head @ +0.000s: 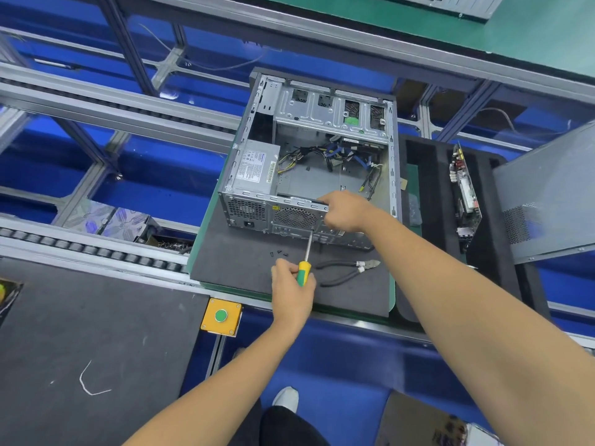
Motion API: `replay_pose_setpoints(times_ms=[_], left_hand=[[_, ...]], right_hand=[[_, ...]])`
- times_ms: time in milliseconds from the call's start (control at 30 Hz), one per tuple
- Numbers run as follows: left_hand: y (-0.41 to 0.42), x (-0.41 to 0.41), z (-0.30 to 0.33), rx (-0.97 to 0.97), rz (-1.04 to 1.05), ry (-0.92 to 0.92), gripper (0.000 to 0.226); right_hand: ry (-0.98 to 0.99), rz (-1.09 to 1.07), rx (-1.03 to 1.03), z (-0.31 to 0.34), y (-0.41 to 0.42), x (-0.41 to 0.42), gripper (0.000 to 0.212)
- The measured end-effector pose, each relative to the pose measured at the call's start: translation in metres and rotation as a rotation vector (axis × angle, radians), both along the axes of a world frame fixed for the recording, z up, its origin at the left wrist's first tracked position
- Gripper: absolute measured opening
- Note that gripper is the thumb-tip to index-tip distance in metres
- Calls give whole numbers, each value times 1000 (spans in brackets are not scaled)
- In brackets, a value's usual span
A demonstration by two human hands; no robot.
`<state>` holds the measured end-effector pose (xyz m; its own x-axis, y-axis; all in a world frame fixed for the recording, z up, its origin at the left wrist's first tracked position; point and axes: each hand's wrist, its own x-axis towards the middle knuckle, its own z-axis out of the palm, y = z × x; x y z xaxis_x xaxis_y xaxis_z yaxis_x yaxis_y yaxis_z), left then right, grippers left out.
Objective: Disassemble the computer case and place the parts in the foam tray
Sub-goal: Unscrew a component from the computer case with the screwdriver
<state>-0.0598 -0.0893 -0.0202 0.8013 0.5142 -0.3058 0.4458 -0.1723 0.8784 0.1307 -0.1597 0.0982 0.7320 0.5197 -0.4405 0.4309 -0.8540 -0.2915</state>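
Holding the screwdriver [304, 272] in my left hand [291, 284], I have my fingers curled round its yellow and green handle, and the metal shaft runs up to the rear panel of the computer case [309, 162]. My right hand [346, 210] grips the top edge of that rear panel, fingers folded over the rim just beside the round fan grille [294, 217]. So both grips are closed on something: the left on the tool, the right on the case.

The case lies on its side with its side panel off, on a dark mat [241, 265] on the surface. Inside it I can see the power supply [256, 167] in the left corner, a bundle of loose cables [338, 154], and the drive bays [331, 112] at the far end.

A few small black screws [278, 253] lie on the mat near my left hand, and a pair of cutting pliers [349, 270] lies just to the right of the screwdriver handle.

The black foam tray [428, 194] sits right of the case, with a circuit board [463, 194] standing on edge in one slot. A grey perforated panel [547, 194] rests at the tray's far right side.
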Motion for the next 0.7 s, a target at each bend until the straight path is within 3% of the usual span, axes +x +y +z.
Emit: replay_pose_setpoints(times_ms=[67, 167, 233, 300, 433, 500, 700], left_hand=[[2, -2, 2, 38, 75, 27, 25], [0, -8, 3, 161, 98, 120, 21], [-4, -10, 2, 192, 66, 145, 26], [-6, -8, 0, 18, 40, 131, 35], [7, -2, -3, -664, 77, 102, 41], [13, 0, -2, -769, 73, 116, 38], [5, -1, -8, -524, 58, 45, 42]], right_hand=[[11, 11, -7, 0, 0, 0, 50], [31, -2, 1, 1, -2, 0, 16], [38, -23, 10, 3, -3, -1, 17], [44, -38, 12, 3, -3, -1, 20], [56, -48, 13, 3, -2, -1, 21], [53, -41, 13, 3, -2, -1, 21], [42, -50, 18, 3, -3, -2, 18]])
